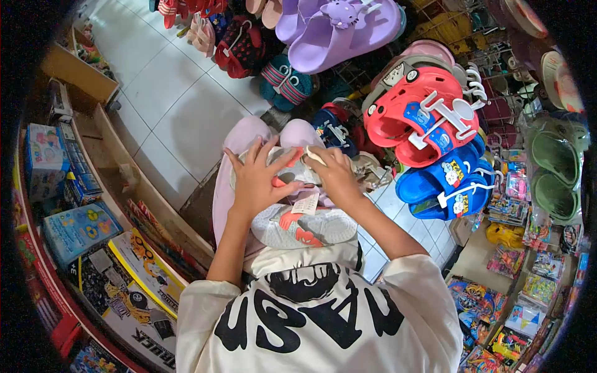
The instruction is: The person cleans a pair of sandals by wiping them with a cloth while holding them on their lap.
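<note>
A pale grey sandal with orange-red parts (293, 158) lies across my lap beneath both hands, which cover much of it. My left hand (260, 175) rests open on its left part, fingers spread wide and thumb stretched toward the middle. At the right part, my right hand (333, 173) is closed, fingers curled and pinching a whitish edge of the sandal. Nearer my body lies a second grey sandal (339, 229) with a red figure on it. A small white paper tag (305, 202) hangs between the two sandals.
Red clogs (398, 118) and blue slippers (459, 180) hang close by on the right. Purple slippers (345, 37) hang ahead. Boxed toys (84, 229) fill the shelf at left, and small packaged toys (476, 295) line the right shelf. White floor tiles (158, 74) show beyond my knees.
</note>
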Tool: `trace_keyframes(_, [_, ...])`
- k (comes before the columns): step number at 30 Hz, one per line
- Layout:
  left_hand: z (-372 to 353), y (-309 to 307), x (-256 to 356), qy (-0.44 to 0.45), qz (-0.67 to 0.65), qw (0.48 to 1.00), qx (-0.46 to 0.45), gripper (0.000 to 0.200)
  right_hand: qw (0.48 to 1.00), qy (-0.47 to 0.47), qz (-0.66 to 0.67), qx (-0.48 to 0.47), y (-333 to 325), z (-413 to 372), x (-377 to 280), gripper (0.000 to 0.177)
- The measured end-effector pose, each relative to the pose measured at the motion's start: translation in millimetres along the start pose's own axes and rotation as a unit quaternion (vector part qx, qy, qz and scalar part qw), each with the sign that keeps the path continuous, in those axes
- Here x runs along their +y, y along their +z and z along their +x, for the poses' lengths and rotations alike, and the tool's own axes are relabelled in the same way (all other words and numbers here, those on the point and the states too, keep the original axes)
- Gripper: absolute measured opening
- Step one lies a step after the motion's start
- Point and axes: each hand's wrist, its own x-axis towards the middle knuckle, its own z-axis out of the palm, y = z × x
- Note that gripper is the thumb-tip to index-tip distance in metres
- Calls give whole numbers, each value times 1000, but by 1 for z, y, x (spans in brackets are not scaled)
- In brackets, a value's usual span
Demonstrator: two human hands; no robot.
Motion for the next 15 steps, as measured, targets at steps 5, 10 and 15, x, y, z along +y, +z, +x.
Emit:
trace_keyframes(5, [-1,-2,4,-27,15,999,-29,67,993,46,-89,-64,-8,-18,12,35])
trace_keyframes(10, [1,-2,3,-38,15,999,-23,67,966,146,8,-213,-55,-34,8,28])
trace_keyframes(15, [0,-5,5,-36,7,999,-21,69,994,91,50,37,-56,-30,9,25])
